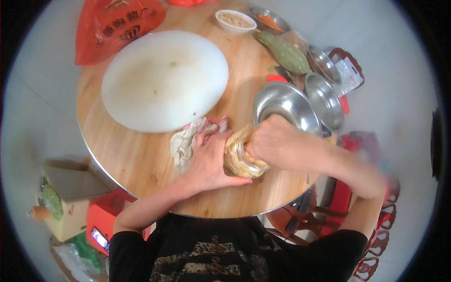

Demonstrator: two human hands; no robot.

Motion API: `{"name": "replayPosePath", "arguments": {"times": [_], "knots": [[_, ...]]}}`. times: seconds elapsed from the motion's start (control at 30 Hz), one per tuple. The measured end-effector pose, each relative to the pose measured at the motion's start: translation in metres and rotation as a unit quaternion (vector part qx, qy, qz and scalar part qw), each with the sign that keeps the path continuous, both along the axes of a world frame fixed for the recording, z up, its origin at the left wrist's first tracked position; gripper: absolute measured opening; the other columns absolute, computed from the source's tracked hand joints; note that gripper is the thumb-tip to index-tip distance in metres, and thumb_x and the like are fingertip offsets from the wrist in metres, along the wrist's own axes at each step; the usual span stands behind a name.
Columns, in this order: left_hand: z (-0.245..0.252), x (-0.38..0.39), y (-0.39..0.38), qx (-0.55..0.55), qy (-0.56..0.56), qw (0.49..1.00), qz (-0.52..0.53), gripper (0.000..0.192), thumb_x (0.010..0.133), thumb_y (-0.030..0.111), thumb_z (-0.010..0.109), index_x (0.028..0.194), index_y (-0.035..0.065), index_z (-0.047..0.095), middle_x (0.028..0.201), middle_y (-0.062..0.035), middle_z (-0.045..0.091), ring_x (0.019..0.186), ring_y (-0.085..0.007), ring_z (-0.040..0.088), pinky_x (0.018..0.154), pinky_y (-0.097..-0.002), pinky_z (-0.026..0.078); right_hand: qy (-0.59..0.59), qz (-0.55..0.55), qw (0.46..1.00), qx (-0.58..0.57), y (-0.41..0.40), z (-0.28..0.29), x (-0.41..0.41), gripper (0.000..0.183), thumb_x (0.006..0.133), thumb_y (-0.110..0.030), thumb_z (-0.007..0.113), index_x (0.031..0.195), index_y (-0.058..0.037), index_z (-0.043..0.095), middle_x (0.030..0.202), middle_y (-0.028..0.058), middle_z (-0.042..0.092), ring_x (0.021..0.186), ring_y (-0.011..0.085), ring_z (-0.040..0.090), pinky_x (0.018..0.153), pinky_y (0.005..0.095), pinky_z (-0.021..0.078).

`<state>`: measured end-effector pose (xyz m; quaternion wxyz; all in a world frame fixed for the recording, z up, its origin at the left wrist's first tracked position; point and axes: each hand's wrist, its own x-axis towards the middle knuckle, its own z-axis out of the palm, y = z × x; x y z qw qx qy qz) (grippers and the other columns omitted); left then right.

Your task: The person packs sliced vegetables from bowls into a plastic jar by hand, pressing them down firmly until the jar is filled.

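A clear jar point(236, 155) filled with pale yellowish pieces leans on the round wooden table, its mouth turned to the right. My left hand point(211, 158) is spread around the jar's base and side, the thumb along its near side. At the jar's mouth is my right hand point(269, 139), curled, with its fingertips hidden at or inside the opening; whether they hold anything cannot be seen. A crumpled whitish cloth with pink edging point(185, 142) lies just beyond my left hand. Behind my right hand sits a steel bowl point(287, 102).
A round white cutting board point(165, 81) covers much of the table's left. Toward the far right are a white bowl of shreds point(235, 20), a steel bowl with carrots point(269, 21), a green gourd point(283, 53) and more steel bowls point(324, 102). A red plastic bag point(116, 28) rests far left.
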<state>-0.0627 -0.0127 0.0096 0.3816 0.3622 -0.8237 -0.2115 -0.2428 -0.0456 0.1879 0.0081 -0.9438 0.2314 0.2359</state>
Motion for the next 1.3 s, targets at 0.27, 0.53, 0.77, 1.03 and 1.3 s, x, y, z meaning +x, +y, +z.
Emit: {"name": "replayPosePath", "arguments": {"times": [0.27,0.53,0.77,1.03,1.3], "knots": [[0.000,0.001,-0.001,0.021,-0.008,1.000,0.000,0.121,0.059,0.062,0.093,0.146,-0.0037,0.041,0.135,-0.0220,0.056,0.131,-0.0385,0.054,0.115,-0.0570,0.030,-0.006,-0.062,0.998,-0.016,0.006,0.011,-0.012,0.010,0.081,-0.009,0.068,0.085,-0.0021,0.075,0.083,0.0186,0.073,0.081,0.0354,0.074,0.071,0.0451,0.0575],[-0.007,0.003,-0.009,0.114,0.015,0.993,-0.038,0.129,0.061,0.059,0.093,0.155,-0.0061,0.032,0.150,-0.0300,0.047,0.140,-0.0526,0.040,0.120,-0.0583,0.028,-0.281,-0.268,0.896,0.216,0.019,0.005,-0.018,0.031,0.095,-0.023,0.068,0.114,0.0017,0.067,0.107,0.0245,0.065,0.104,0.0416,0.066,0.091,0.0473,0.0537],[0.002,0.006,-0.007,0.133,0.008,0.990,-0.049,0.122,0.061,0.059,0.092,0.150,-0.0046,0.039,0.146,-0.0266,0.051,0.138,-0.0531,0.041,0.120,-0.0583,0.029,-0.260,-0.165,0.951,0.037,0.055,0.001,-0.011,0.065,0.090,-0.031,0.079,0.134,0.0105,0.057,0.140,0.0259,0.051,0.129,0.0424,0.056,0.106,0.0458,0.0507],[-0.004,0.003,-0.008,0.054,0.027,0.998,-0.035,0.114,0.064,0.061,0.090,0.144,-0.0046,0.044,0.136,-0.0231,0.057,0.131,-0.0445,0.050,0.117,-0.0539,0.031,-0.230,-0.085,0.969,-0.017,0.045,-0.028,-0.021,0.068,0.083,-0.029,0.082,0.131,0.0122,0.057,0.138,0.0286,0.055,0.134,0.0430,0.055,0.107,0.0443,0.0511],[-0.005,0.002,-0.007,0.067,0.041,0.997,-0.020,0.113,0.064,0.065,0.089,0.139,-0.0068,0.046,0.129,-0.0227,0.058,0.121,-0.0442,0.055,0.115,-0.0537,0.033,-0.206,-0.087,0.972,0.078,0.028,-0.025,-0.014,0.069,0.086,-0.022,0.081,0.137,0.0141,0.051,0.137,0.0331,0.056,0.136,0.0489,0.052,0.106,0.0493,0.0510]]}}
